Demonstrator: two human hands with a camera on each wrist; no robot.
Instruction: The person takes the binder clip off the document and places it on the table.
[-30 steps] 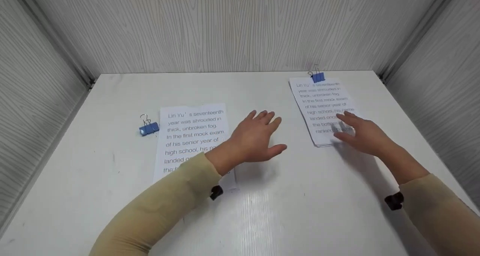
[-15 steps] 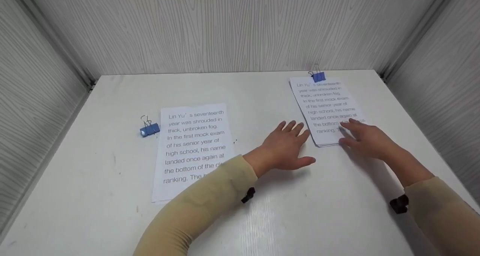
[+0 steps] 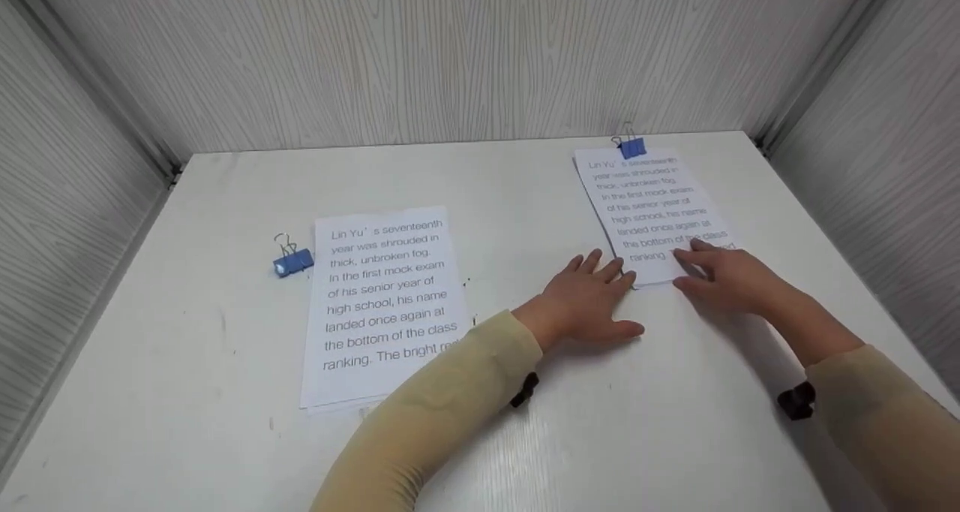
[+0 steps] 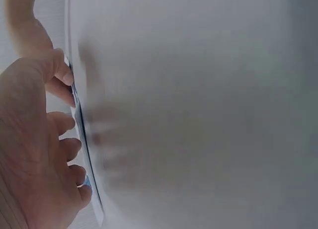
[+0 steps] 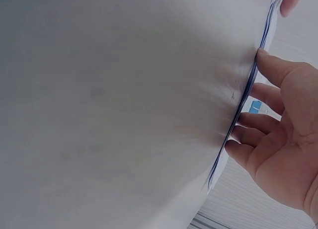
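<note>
A stack of printed sheets (image 3: 649, 197) lies at the back right of the white table, with a blue binder clip (image 3: 633, 148) at its far edge. My left hand (image 3: 589, 298) is spread at the stack's near left corner, fingertips right at the paper's edge. My right hand (image 3: 735, 279) is at the near right corner, its fingertips on the top sheet and its thumb (image 5: 271, 65) at the near edge. In the right wrist view the stack's edge (image 5: 243, 100) shows as several thin layers. Neither hand lifts any paper.
A second stack of printed sheets (image 3: 382, 302) lies on the left of the table (image 3: 225, 422), partly under my left sleeve (image 3: 450, 392). Another blue binder clip (image 3: 293, 261) stands beside it. Grey wood-grain panels (image 3: 450, 54) wall in the back and sides.
My left hand has moved right and down, off the left sheets to the right stack's near corner. My right hand has shifted slightly right and down onto the stack's near edge.
</note>
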